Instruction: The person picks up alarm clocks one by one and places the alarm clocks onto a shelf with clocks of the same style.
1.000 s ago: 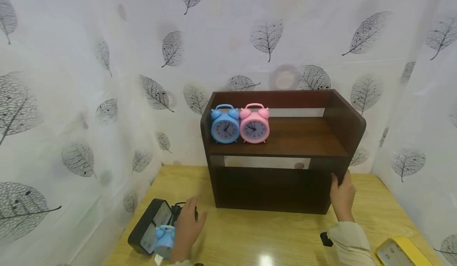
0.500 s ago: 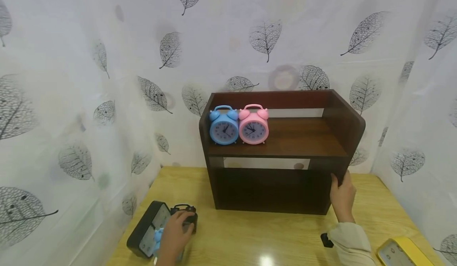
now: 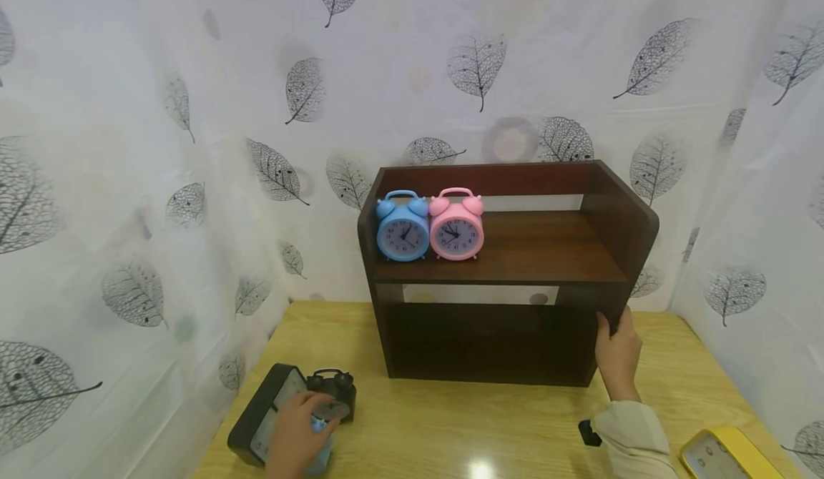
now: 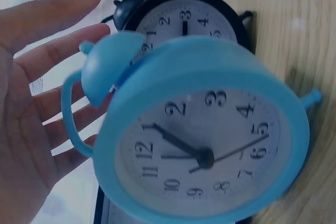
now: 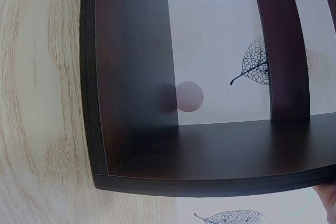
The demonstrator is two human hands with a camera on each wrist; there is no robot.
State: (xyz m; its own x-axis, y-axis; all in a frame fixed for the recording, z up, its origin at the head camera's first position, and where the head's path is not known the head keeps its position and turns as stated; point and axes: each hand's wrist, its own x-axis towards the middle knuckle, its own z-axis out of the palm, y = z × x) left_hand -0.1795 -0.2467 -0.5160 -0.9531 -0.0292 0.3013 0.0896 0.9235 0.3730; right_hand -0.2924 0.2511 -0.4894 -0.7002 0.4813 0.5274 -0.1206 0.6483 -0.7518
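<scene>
My left hand (image 3: 292, 432) is at a light blue twin-bell alarm clock (image 4: 205, 119) on the table's left side. In the left wrist view its fingers reach loosely behind the clock's handle and bell, without closing round it. Just behind stands a black twin-bell alarm clock (image 3: 344, 392). With its thumb at the front edge and its fingers outside, my right hand (image 3: 619, 357) grips the right side panel of a dark brown two-tier shelf (image 3: 547, 247). On the upper tier a blue alarm clock (image 3: 403, 237) and a pink alarm clock (image 3: 456, 234) stand side by side.
A black rectangular clock (image 3: 247, 432) leans along the table's left edge, beside the light blue clock. At the front right lies a yellow-framed clock (image 3: 740, 454). A small black object (image 3: 589, 432) shows beside the right sleeve. Leaf-patterned sheets surround the wooden table (image 3: 438, 429).
My left hand has drawn back leftward and toward the front, from near the black alarm clock to the light blue one. The right hand has kept its grip on the shelf.
</scene>
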